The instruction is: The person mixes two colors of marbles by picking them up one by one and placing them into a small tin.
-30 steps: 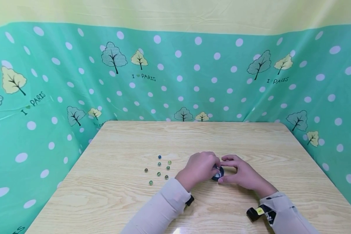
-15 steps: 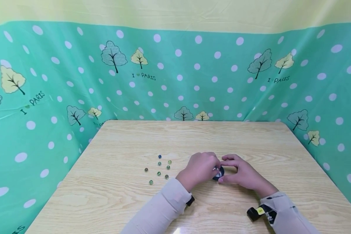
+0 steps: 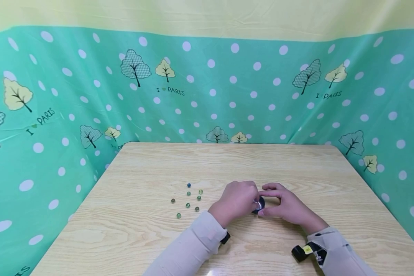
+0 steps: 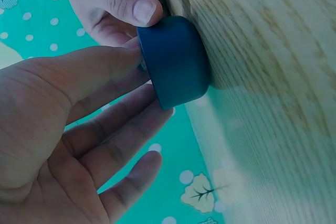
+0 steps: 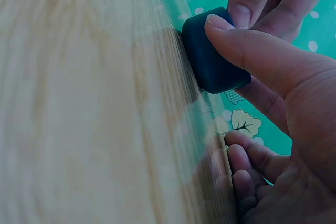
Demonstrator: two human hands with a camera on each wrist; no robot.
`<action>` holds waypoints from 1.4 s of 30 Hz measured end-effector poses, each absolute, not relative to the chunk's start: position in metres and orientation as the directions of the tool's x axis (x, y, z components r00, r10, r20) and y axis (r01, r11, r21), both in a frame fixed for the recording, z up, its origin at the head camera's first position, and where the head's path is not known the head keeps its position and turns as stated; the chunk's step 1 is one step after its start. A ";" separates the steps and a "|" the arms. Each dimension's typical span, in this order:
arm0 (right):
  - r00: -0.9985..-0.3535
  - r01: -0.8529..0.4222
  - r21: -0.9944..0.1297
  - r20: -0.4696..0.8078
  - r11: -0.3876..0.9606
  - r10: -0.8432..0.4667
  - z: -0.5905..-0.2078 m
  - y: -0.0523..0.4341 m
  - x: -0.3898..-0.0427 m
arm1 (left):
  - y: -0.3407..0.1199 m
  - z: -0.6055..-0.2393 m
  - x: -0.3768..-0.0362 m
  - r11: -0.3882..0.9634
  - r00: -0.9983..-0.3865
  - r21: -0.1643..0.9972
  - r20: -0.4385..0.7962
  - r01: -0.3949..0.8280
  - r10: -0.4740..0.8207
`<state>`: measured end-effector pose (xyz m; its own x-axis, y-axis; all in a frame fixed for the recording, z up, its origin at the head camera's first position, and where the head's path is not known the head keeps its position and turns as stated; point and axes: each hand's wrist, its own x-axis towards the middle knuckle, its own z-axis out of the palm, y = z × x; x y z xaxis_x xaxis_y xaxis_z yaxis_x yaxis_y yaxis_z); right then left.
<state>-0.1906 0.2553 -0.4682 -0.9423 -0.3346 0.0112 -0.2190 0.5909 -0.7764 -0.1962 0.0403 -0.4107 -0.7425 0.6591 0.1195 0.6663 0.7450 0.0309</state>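
Observation:
A small dark blue round cup (image 3: 260, 206) (image 4: 176, 61) (image 5: 212, 59) stands on the wooden table (image 3: 227, 161) between both hands. My right hand (image 3: 286, 205) pinches its wall, with the thumb (image 5: 236, 43) on the near side and a finger on the far side. Against its left rim lies my left hand (image 3: 235, 200), the thumb (image 4: 89, 77) and curled fingers (image 4: 121, 124) closing on the rim. The cup's mouth and inside are hidden, apart from a silvery glint in the head view.
Several small glass marbles (image 3: 188, 199) lie scattered on the table just left of my left hand. Green polka-dot cloth (image 3: 55, 115) walls the table at the back and both sides. Each wrist carries a black camera strap (image 3: 301, 252).

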 end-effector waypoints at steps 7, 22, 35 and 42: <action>-0.944 -0.212 -0.776 0.006 0.594 -0.329 -0.468 0.255 -0.191 | 0.040 -0.409 -0.196 0.743 -0.741 0.025 0.111 0.668 0.662; -0.944 -0.214 -0.777 0.008 0.592 -0.330 -0.468 0.255 -0.190 | 0.042 -0.412 -0.197 0.740 -0.736 0.014 0.119 0.673 0.667; -0.943 -0.219 -0.775 0.012 0.593 -0.333 -0.467 0.254 -0.190 | 0.043 -0.412 -0.196 0.747 -0.743 0.006 0.106 0.665 0.661; -0.939 -0.227 -0.783 0.018 0.579 -0.344 -0.468 0.255 -0.190 | 0.042 -0.412 -0.196 0.750 -0.747 0.013 0.103 0.661 0.657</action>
<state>-0.1897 0.2547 -0.4681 -0.9387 -0.3441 0.0183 -0.2274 0.5788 -0.7831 -0.1956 0.0422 -0.4123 -0.7468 0.6570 0.1033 0.6615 0.7499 0.0126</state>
